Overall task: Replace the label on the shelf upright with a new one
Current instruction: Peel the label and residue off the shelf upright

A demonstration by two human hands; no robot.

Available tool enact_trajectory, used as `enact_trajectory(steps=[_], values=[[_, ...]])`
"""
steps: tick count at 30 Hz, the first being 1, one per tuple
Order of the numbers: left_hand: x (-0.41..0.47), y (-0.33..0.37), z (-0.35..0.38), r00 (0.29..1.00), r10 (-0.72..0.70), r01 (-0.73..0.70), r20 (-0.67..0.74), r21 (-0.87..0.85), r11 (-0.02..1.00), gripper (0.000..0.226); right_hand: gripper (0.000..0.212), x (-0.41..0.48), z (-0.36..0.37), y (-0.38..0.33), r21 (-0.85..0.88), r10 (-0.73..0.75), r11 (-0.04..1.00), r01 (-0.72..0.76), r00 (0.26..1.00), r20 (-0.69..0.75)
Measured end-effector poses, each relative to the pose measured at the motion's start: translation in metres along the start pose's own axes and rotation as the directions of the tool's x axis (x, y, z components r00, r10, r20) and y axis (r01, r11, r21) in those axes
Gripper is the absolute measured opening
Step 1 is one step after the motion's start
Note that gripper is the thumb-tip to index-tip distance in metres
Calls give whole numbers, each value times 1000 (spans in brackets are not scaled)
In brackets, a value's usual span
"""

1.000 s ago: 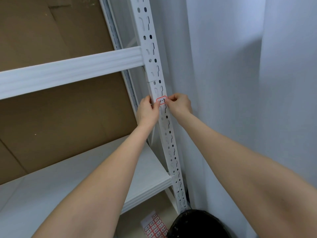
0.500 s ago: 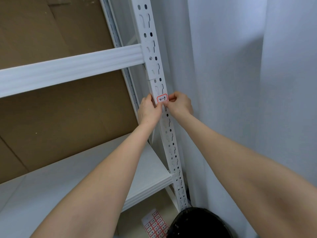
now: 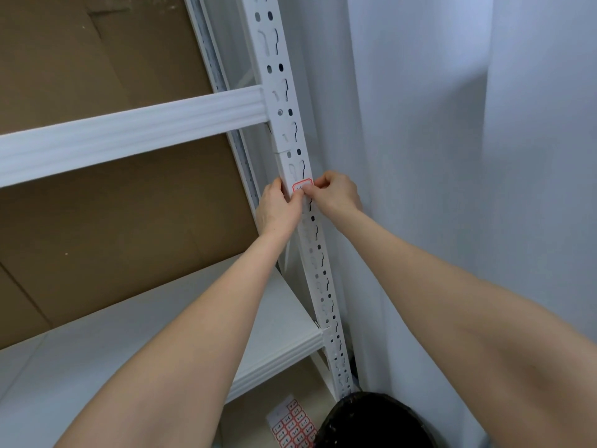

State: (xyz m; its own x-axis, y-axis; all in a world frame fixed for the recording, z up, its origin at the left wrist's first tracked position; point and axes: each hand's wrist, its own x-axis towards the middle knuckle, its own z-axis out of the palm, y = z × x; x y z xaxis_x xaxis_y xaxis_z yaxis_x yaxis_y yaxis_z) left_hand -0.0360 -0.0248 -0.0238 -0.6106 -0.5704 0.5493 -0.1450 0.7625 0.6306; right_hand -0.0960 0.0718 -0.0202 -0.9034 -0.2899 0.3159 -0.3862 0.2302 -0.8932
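White curtain [image 3: 420, 124] fills the right side; brown cardboard [image 3: 97, 221] backs the rack at left. White shelf board [image 3: 129, 344] below, white beam [image 3: 129, 130] above, both meeting the perforated shelf upright [image 3: 277, 130]. Black bin [image 3: 371, 421] at the upright's foot. Left hand [image 3: 277, 208]: fingers curled round the upright's left edge, thumb pressed on its face at the label's lower left. Right hand [image 3: 336, 192]: fingers curled, thumb and forefinger pinching the label's right part. Sheet of labels [image 3: 292, 425] lies beside the bin. Red-bordered label [image 3: 302, 185] sits on the upright's face, below the beam, between both hands.
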Motion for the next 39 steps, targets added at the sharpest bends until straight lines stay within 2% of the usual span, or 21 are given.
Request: enact_trajectory(steps=[4,8,14,19,26,33,36,39], values=[[0,4,-5,1000,-17,18,14,-74,997,32,29,2,-5,1,81,-11,997,9,1000,29],[3,8,-6,999,-34,34,4,-83,996,29,27,5,-5,-2,38,-5,999,4,1000,19],[6,7,-4,1000,-16,16,-15,5,1000,36,34,5,-4,-6,-41,2,999,-2,1000,-6],[3,5,-8,1000,4,-2,19,-78,997,31,34,5,-7,-2,133,18,991,-24,999,43],[4,5,-6,1000,21,-21,-18,-10,1000,35,33,6,-3,-6,45,44,998,-43,999,-20],[-1,5,-8,999,25,-20,37,-141,990,32,25,2,-2,1,155,31,987,-35,999,26],[-1,9,-7,1000,-14,16,18,-118,993,33,28,1,-1,-1,129,34,991,-34,999,2],[1,5,-3,1000,2,-3,-17,-65,998,32,31,0,1,-4,-10,17,1000,-17,999,-35]])
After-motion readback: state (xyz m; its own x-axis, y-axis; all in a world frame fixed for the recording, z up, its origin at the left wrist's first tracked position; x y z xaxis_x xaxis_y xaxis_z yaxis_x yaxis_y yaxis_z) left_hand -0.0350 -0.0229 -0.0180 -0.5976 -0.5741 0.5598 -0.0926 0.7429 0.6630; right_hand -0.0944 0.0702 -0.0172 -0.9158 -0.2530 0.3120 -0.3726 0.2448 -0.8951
